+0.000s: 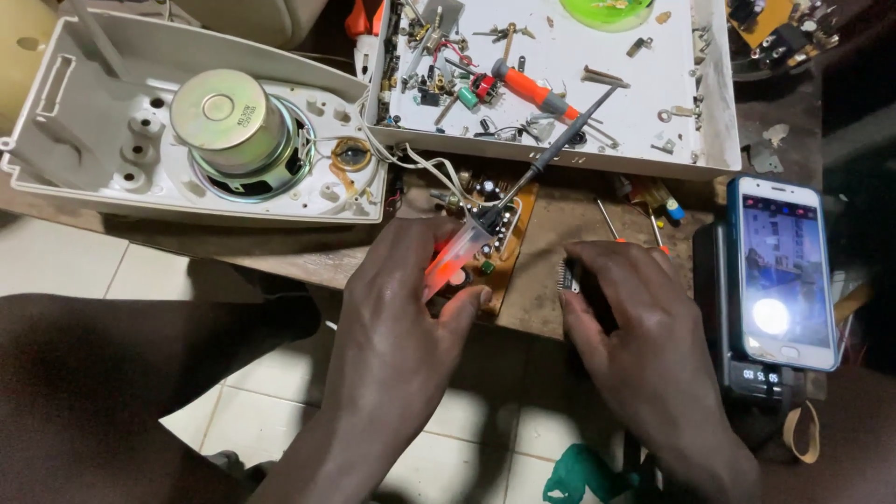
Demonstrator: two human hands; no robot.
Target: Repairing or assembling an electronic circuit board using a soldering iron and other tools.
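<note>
My left hand [406, 308] grips a soldering iron [523, 177] by its glowing orange handle, its long dark shaft pointing up to the right over a brown circuit board [509, 238]. The board lies at the wooden table's front edge, with white wires running to the speaker housing. My right hand [635, 327] pinches a small black chip with metal pins [567, 276] just right of the board.
A grey speaker housing [93, 140] with a round metal speaker magnet [229, 121] lies at left. A white tray [653, 103] holds small parts and an orange-handled screwdriver [532, 91]. A phone [782, 271] with a lit screen stands at right. Tiled floor lies below.
</note>
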